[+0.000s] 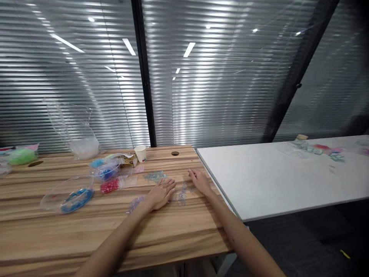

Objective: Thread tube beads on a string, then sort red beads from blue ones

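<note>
My left hand lies flat on the wooden table, fingers stretched out and close together. Beside and partly under it is a clear plastic bag with small shiny contents that I cannot make out. To the right of that bag, my right hand has its fingers curled in near the tabletop; whatever they pinch, if anything, is too small to see. Close to my left wrist lies a bag of pale purple bits. Just beyond my left hand sits a bag of grey-green bits.
Left of my hands are a bag of red beads, a clear tub with blue pieces and a round clear container with a blue ring. A paper cup stands at the back. A white table adjoins on the right.
</note>
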A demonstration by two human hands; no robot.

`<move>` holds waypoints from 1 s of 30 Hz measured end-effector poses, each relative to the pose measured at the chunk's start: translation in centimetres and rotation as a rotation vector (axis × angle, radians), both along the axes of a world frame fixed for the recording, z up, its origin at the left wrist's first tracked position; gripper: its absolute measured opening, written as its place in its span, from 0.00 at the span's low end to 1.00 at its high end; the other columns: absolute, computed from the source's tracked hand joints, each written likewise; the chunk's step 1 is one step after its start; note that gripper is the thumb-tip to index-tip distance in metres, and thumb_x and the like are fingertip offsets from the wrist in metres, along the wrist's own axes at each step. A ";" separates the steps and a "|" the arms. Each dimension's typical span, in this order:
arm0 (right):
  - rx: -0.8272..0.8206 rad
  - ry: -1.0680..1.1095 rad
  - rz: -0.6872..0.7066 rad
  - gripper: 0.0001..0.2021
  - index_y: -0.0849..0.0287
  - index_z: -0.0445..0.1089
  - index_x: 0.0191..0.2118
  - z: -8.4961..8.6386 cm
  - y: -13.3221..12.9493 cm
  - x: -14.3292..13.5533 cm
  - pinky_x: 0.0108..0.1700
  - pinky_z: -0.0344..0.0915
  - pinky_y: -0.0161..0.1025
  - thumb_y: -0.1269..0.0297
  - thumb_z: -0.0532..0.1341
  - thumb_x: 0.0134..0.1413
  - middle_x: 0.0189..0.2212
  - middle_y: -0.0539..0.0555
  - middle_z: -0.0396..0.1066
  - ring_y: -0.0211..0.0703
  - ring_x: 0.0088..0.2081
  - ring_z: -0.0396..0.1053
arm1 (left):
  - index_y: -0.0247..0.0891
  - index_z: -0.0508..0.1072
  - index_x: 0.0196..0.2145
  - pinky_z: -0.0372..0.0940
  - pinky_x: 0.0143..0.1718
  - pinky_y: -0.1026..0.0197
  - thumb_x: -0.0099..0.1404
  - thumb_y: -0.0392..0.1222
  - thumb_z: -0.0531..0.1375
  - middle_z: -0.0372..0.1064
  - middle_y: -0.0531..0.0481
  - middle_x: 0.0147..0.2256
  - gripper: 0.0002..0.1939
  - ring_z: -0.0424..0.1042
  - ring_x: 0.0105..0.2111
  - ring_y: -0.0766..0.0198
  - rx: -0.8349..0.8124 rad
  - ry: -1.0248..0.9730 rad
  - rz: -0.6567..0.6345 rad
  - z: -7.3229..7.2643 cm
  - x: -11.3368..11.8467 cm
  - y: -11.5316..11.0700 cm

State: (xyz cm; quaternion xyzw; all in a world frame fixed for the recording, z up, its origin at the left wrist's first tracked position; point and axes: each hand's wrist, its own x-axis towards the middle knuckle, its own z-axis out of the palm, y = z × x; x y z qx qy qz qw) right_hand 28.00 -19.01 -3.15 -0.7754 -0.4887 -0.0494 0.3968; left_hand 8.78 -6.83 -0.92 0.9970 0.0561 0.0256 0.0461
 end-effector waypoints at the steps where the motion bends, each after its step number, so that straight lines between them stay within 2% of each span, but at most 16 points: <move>1: 0.002 0.007 0.019 0.21 0.60 0.70 0.30 -0.1 0.0 0.0 0.41 0.60 0.37 0.58 0.44 0.63 0.31 0.56 0.73 0.44 0.36 0.68 | 0.36 0.54 0.61 0.38 0.62 0.49 0.72 0.47 0.34 0.48 0.46 0.61 0.26 0.46 0.62 0.60 0.005 0.000 0.016 -0.1 -0.2 0.3; 6: 0.005 0.024 0.231 0.18 0.60 0.70 0.41 -0.1 0.1 -0.8 0.50 0.58 0.40 0.57 0.46 0.63 0.42 0.57 0.71 0.44 0.46 0.66 | 0.35 0.54 0.61 0.38 0.62 0.46 0.72 0.48 0.36 0.48 0.44 0.61 0.26 0.46 0.62 0.58 0.022 0.013 0.089 -0.1 -0.9 1.5; 12: -0.093 -0.026 0.381 0.18 0.58 0.66 0.47 0.8 0.7 -2.3 0.50 0.59 0.40 0.57 0.44 0.64 0.45 0.56 0.69 0.43 0.47 0.65 | 0.33 0.54 0.61 0.39 0.61 0.45 0.71 0.50 0.35 0.46 0.43 0.61 0.28 0.45 0.62 0.56 0.087 0.006 0.100 -0.5 -1.0 2.3; 17: -0.188 -0.119 0.414 0.19 0.57 0.63 0.51 0.7 1.2 -2.4 0.53 0.56 0.43 0.57 0.42 0.65 0.49 0.56 0.68 0.44 0.50 0.64 | 0.32 0.52 0.62 0.39 0.61 0.45 0.71 0.51 0.34 0.44 0.42 0.62 0.29 0.43 0.63 0.56 0.121 -0.023 0.097 -0.9 -1.1 2.4; 22: -0.254 -0.159 0.389 0.19 0.58 0.62 0.50 0.9 1.5 -3.1 0.54 0.53 0.45 0.57 0.41 0.65 0.47 0.57 0.68 0.45 0.51 0.63 | 0.32 0.51 0.62 0.40 0.61 0.45 0.71 0.52 0.34 0.44 0.42 0.62 0.30 0.43 0.63 0.56 0.109 -0.041 0.065 -1.1 -0.6 1.7; 27: -0.270 -0.070 0.428 0.19 0.58 0.63 0.48 1.1 2.0 -4.1 0.50 0.56 0.42 0.56 0.40 0.65 0.44 0.57 0.69 0.43 0.45 0.65 | 0.31 0.50 0.62 0.37 0.62 0.46 0.71 0.51 0.34 0.43 0.42 0.62 0.30 0.41 0.63 0.58 0.096 -0.043 0.048 -0.8 0.3 0.7; 30: -0.207 0.011 0.394 0.20 0.59 0.64 0.42 1.1 2.0 -3.8 0.46 0.58 0.40 0.56 0.39 0.65 0.40 0.57 0.69 0.42 0.42 0.66 | 0.31 0.49 0.62 0.36 0.62 0.47 0.71 0.51 0.33 0.42 0.43 0.63 0.30 0.40 0.63 0.58 0.073 -0.027 0.039 -0.3 0.5 0.2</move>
